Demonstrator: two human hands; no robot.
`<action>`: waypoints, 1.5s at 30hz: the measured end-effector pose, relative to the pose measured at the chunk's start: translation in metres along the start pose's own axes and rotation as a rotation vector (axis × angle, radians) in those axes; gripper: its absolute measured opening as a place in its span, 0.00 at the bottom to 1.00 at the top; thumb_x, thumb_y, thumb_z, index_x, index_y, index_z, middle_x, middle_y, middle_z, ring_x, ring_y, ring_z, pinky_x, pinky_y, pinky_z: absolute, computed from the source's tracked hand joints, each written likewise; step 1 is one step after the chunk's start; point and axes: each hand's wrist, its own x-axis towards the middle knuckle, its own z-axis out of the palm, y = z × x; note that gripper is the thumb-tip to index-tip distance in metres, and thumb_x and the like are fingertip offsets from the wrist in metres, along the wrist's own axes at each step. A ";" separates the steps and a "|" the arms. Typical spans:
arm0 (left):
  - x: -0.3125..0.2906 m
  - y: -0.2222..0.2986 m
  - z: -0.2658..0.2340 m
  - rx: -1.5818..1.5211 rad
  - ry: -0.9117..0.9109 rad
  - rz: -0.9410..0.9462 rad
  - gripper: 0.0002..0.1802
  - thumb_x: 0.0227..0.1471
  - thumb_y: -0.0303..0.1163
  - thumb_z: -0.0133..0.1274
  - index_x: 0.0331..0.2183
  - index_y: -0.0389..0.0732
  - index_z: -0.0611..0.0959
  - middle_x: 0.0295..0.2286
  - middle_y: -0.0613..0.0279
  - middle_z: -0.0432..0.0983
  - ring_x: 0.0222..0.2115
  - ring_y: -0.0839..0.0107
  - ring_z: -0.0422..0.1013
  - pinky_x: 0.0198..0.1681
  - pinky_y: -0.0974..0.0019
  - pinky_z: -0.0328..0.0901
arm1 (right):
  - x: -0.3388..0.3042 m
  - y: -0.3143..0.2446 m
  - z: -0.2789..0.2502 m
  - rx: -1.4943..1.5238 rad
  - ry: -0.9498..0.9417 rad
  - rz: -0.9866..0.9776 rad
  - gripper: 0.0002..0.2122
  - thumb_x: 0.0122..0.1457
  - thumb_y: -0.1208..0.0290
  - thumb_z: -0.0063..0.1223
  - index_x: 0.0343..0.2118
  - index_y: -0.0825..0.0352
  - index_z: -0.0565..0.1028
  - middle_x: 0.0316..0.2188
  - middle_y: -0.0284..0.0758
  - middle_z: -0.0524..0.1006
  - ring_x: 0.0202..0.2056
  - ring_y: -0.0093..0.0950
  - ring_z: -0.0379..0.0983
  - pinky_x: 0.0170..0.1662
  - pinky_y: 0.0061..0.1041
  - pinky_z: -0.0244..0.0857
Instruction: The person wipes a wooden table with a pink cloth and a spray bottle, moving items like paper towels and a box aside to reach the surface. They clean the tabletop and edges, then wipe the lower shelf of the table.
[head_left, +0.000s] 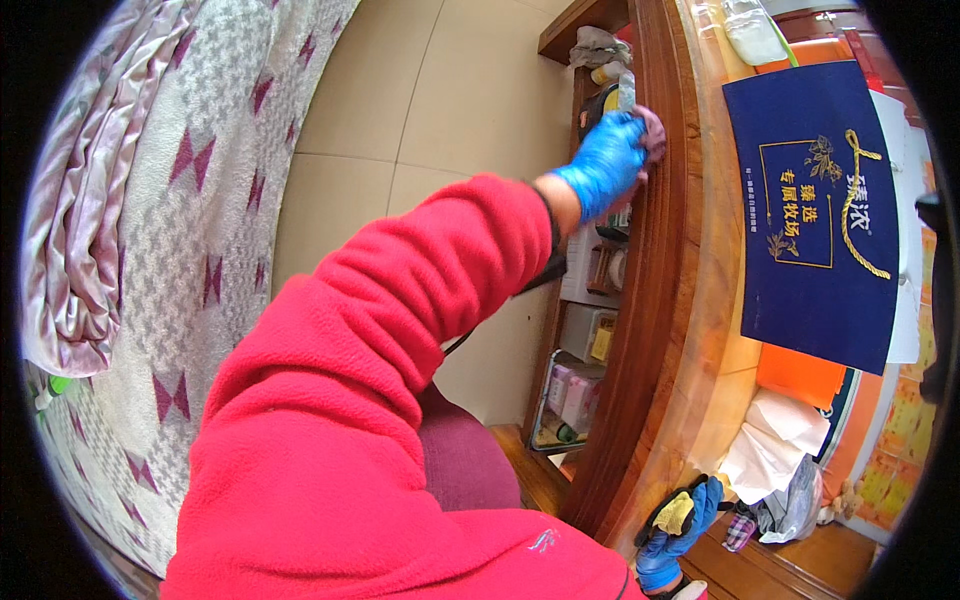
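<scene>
My left hand (605,165) wears a blue glove and reaches far out in a red fleece sleeve. Its fingers close on a dusty pink cloth (652,135), pressed against the brown wooden edge (655,240) of a table. At the lower right, close to my body, my right hand (690,525), also blue-gloved, rests by the tabletop. It is closed around a black-rimmed object with a yellow face (674,513), whose kind I cannot make out. The sleeve hides part of the floor.
On the tabletop lie a dark blue paper bag (815,215) with a gold cord, white tissue (775,445) and a grey plastic bag (795,505). Below the edge, an open shelf holds several boxes (580,395). A patterned bedspread (220,130) lies to the left, beyond the tiled floor (370,100).
</scene>
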 end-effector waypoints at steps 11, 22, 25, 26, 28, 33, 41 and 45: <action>-0.171 -0.050 -0.034 0.931 -0.438 0.218 0.22 0.54 0.22 0.54 0.52 0.41 0.76 0.52 0.48 0.69 0.53 0.49 0.66 0.59 0.57 0.62 | 0.006 -0.007 0.000 -0.030 0.021 -0.022 0.35 0.66 0.43 0.36 0.63 0.72 0.62 0.63 0.49 0.62 0.66 0.48 0.54 0.68 0.47 0.44; -0.179 -0.095 -0.148 0.237 0.171 -0.655 0.21 0.53 0.28 0.58 0.50 0.42 0.75 0.42 0.65 0.73 0.43 0.73 0.70 0.48 0.67 0.66 | 0.006 -0.004 -0.002 -0.018 -0.004 -0.083 0.31 0.67 0.49 0.39 0.64 0.70 0.60 0.65 0.50 0.59 0.66 0.49 0.54 0.67 0.47 0.48; -0.146 -0.111 -0.152 0.419 0.106 -0.694 0.25 0.48 0.18 0.54 0.50 0.42 0.76 0.35 0.64 0.75 0.37 0.72 0.72 0.40 0.67 0.69 | 0.007 -0.004 -0.001 -0.013 -0.002 -0.066 0.31 0.67 0.49 0.39 0.64 0.70 0.60 0.64 0.49 0.60 0.66 0.49 0.54 0.66 0.47 0.48; -0.134 -0.115 -0.154 0.451 0.110 -0.668 0.23 0.50 0.19 0.53 0.49 0.42 0.76 0.33 0.65 0.75 0.35 0.72 0.72 0.39 0.67 0.69 | 0.006 -0.005 -0.001 -0.019 0.002 -0.047 0.32 0.67 0.48 0.39 0.64 0.70 0.60 0.64 0.49 0.60 0.66 0.49 0.54 0.66 0.47 0.47; -0.108 -0.124 -0.162 0.523 0.119 -0.631 0.19 0.53 0.21 0.52 0.49 0.43 0.77 0.30 0.65 0.75 0.33 0.71 0.72 0.36 0.66 0.69 | 0.006 -0.006 -0.001 -0.038 0.002 -0.009 0.33 0.66 0.46 0.38 0.63 0.70 0.60 0.64 0.49 0.60 0.66 0.49 0.54 0.67 0.48 0.46; -0.062 -0.157 -0.184 0.290 0.166 -0.682 0.14 0.62 0.32 0.48 0.49 0.45 0.76 0.30 0.62 0.75 0.30 0.70 0.71 0.33 0.65 0.68 | 0.004 -0.005 -0.004 -0.048 -0.019 -0.013 0.35 0.66 0.41 0.37 0.63 0.71 0.63 0.65 0.49 0.60 0.67 0.48 0.53 0.68 0.48 0.44; -0.095 -0.252 -0.200 0.846 -0.026 -0.297 0.26 0.54 0.54 0.43 0.41 0.46 0.83 0.31 0.48 0.76 0.36 0.47 0.71 0.33 0.42 0.66 | -0.002 0.001 -0.005 -0.016 -0.037 0.019 0.33 0.65 0.42 0.39 0.64 0.65 0.61 0.66 0.51 0.58 0.67 0.53 0.52 0.68 0.56 0.40; -0.155 -0.249 -0.178 0.884 -0.325 -0.463 0.16 0.63 0.44 0.44 0.44 0.44 0.77 0.32 0.48 0.80 0.31 0.56 0.79 0.34 0.52 0.73 | -0.003 0.002 -0.003 -0.051 -0.045 0.048 0.33 0.65 0.41 0.38 0.61 0.66 0.63 0.65 0.51 0.58 0.66 0.53 0.53 0.68 0.56 0.41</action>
